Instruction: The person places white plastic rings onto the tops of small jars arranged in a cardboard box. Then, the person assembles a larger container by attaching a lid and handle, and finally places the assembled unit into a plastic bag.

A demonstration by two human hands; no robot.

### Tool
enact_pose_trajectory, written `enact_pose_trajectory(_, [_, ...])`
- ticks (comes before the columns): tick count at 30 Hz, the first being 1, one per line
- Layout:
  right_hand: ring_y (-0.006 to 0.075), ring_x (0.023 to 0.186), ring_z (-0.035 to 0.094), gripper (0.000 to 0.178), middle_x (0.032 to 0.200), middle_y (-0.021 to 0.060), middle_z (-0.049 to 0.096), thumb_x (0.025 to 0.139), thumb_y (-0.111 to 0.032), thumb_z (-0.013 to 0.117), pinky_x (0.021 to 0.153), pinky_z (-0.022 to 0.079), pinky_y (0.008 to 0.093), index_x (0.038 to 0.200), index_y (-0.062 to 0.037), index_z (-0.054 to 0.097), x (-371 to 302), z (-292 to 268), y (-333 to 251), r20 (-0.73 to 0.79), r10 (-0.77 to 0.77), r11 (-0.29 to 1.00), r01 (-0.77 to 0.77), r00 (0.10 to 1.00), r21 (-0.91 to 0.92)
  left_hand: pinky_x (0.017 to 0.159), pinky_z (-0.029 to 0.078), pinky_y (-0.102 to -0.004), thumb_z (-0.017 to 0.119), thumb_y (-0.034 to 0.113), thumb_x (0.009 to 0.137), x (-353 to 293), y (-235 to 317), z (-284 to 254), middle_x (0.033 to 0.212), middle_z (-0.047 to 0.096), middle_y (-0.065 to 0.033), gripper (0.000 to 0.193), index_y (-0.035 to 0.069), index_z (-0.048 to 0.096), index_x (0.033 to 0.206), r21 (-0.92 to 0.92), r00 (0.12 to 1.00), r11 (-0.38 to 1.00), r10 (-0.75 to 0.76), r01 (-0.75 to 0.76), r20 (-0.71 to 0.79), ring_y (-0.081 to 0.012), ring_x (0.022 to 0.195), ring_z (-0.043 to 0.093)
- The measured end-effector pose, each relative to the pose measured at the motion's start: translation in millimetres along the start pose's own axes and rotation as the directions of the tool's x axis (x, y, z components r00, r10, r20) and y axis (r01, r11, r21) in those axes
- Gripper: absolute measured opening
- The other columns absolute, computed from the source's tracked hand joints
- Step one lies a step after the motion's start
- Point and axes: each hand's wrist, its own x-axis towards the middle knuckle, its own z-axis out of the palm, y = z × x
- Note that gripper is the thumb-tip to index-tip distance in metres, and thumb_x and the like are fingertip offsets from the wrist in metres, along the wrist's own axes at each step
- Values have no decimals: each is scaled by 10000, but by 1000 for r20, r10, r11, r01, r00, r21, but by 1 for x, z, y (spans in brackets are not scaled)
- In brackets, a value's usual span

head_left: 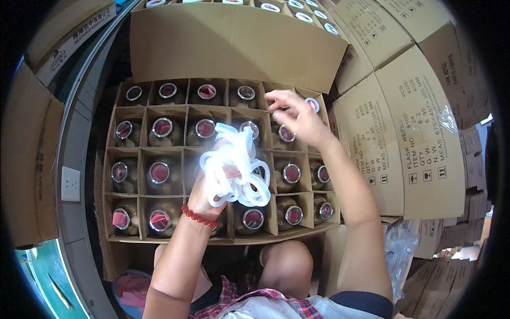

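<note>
Looking down, you see an open carton (175, 241) divided into rows of cells, with glass bottles (161, 127) standing upright in them, their round mouths facing up, many with pink inside. Your left hand (206, 195), with a red bead bracelet (199, 217) at the wrist, is closed around a loose bunch of white rings (241, 142), held above the middle of the carton and hiding some of the mouths beneath. The rings loop over one another at all angles, so the bunch has no clear long axis. Your right hand (300, 116) is over the upper right part, its fingers bent and apart, with nothing visible between them. From it, the bunch lies to the left and nearer your body. Just to its right is a white collar (317, 104) on a bottle mouth, partly hidden; your right hand is much the nearer to it.
</note>
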Motion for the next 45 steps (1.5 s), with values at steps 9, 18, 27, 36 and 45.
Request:
enact_pose_trajectory(9, [91,805,595,160,898,38,655,865,-43,640,688,470,224,1009,11,681,-1,14,-25,330,-59,996,31,942,89,844,545,-373,770,91,694,4,10,-5,1117,617,-109,645,82,484,1272,-54,998,998,-43,46,46,-233,1002,624])
enact_pose_trajectory(18, [72,603,596,117,790,30,657,858,-85,654,578,498,203,939,0,662,8,-12,7,463,235,840,-418,855,345,773,544,-345,710,42,715,4,6,-10,985,635,-84,448,35,550,1134,-8,996,997,-78,78,-43,-209,897,642])
enact_pose_trajectory(27, [279,834,637,122,929,138,635,813,-90,643,763,515,362,922,-45,675,34,-22,140,-414,-81,834,-166,907,-527,765,539,-305,671,35,741,7,11,-7,998,627,-65,366,30,579,1095,-111,996,994,-10,0,-86,-182,905,635])
enact_pose_trajectory(36, [315,1135,541,169,1158,93,625,802,-114,622,951,437,415,944,-69,702,6,-12,117,-118,64,599,-133,991,-790,764,527,-303,644,3,751,-1,34,-13,1006,588,-39,369,52,543,1103,-130,990,987,80,-95,-114,-169,924,607])
enact_pose_trajectory(45, [323,1078,579,197,1143,141,628,825,-122,592,912,468,400,991,-45,667,34,-1,142,-167,81,530,-184,983,-828,827,519,-314,635,15,787,-10,37,-21,1051,596,-45,368,53,543,1142,-123,983,988,68,-90,-171,-179,975,605])
